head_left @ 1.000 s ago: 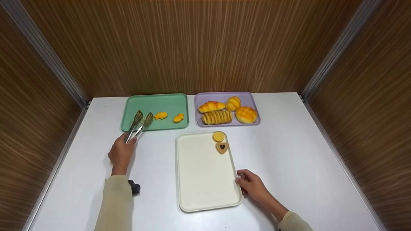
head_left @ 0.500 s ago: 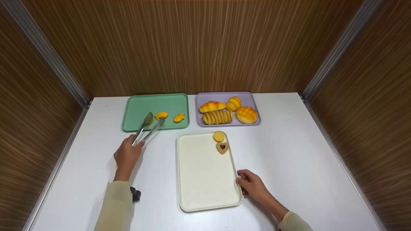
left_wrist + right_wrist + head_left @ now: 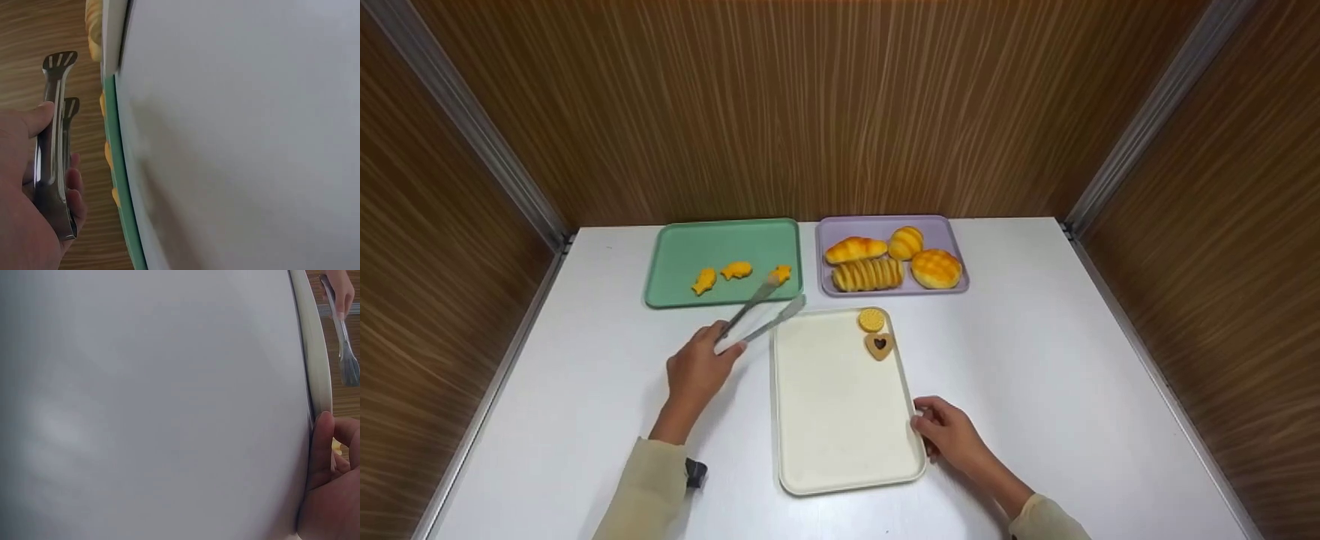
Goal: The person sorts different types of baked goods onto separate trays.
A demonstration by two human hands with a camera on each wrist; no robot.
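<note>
In the head view my left hand [image 3: 701, 371] grips metal tongs [image 3: 750, 300], their arms spread with nothing between the tips. One tip overlaps the rightmost of three yellow fish-shaped crackers; the middle cracker [image 3: 736, 271] and the left cracker [image 3: 704, 281] lie on the green tray [image 3: 712, 240]. Slotted tong ends show in the left wrist view, with thumb and fingers [image 3: 39, 118] around the arms. My right hand [image 3: 952, 435] pinches the right rim of the cream tray [image 3: 840, 420]. On that tray's far right corner lie a round yellow biscuit [image 3: 871, 320] and a heart-shaped cookie [image 3: 878, 346].
A purple tray [image 3: 877, 223] at the back holds a croissant [image 3: 855, 249], a ridged loaf [image 3: 868, 275], a striped roll [image 3: 906, 243] and a round bun [image 3: 936, 268]. Wood-grain panels [image 3: 810, 112] enclose the white table [image 3: 1035, 360] at the back and sides.
My left hand has moved right with the tongs, from the left cracker past the middle one to the right cracker. The tong arms are spread wider. My right hand stays at the tray rim.
</note>
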